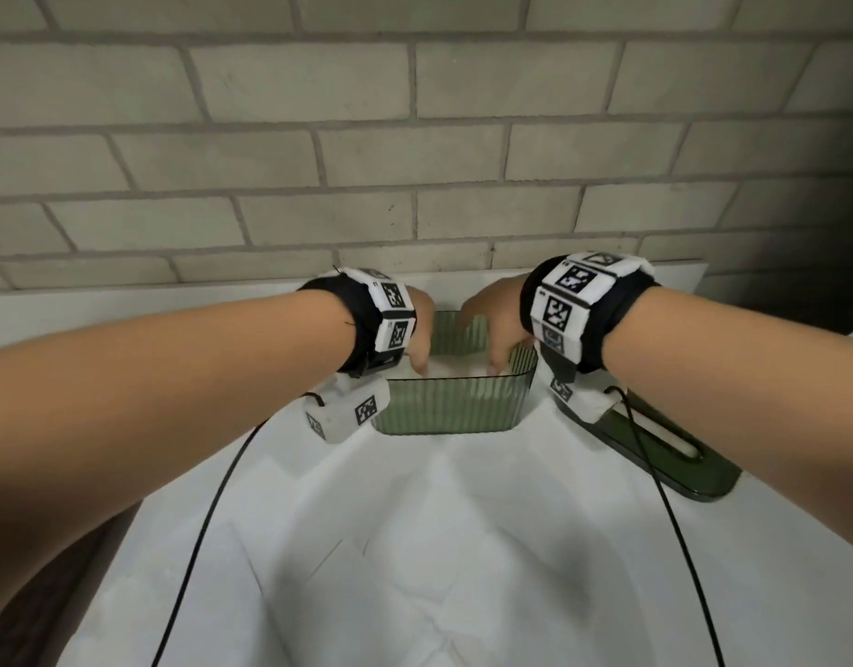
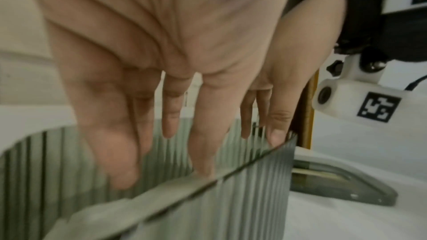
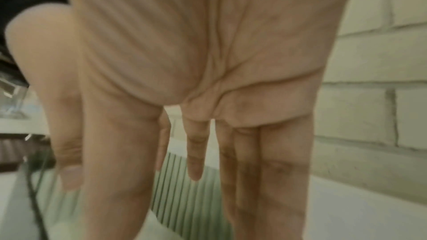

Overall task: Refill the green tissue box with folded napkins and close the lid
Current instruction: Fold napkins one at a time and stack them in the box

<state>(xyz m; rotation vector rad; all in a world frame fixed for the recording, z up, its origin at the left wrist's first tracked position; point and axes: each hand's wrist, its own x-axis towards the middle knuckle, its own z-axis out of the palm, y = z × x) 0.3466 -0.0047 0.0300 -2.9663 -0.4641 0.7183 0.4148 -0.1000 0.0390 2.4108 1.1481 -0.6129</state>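
The green ribbed tissue box (image 1: 451,402) stands open-topped on the white table, near the wall. White folded napkins (image 1: 456,370) lie inside it. Both hands reach down into it from above. My left hand (image 1: 420,339) has straight fingers (image 2: 201,143) pointing down into the box's left side, the tips on the napkins. My right hand (image 1: 492,324) does the same on the right side, fingers (image 3: 196,152) straight beside the ribbed wall (image 3: 184,198). The dark green lid (image 1: 675,454) with its slot lies flat on the table to the box's right, also showing in the left wrist view (image 2: 335,185).
A grey brick wall (image 1: 415,137) rises just behind the box. The white table surface (image 1: 439,546) spreads out in front of it. Black cables (image 1: 208,512) hang from both wrists over the table. The table's left edge (image 1: 102,570) borders dark floor.
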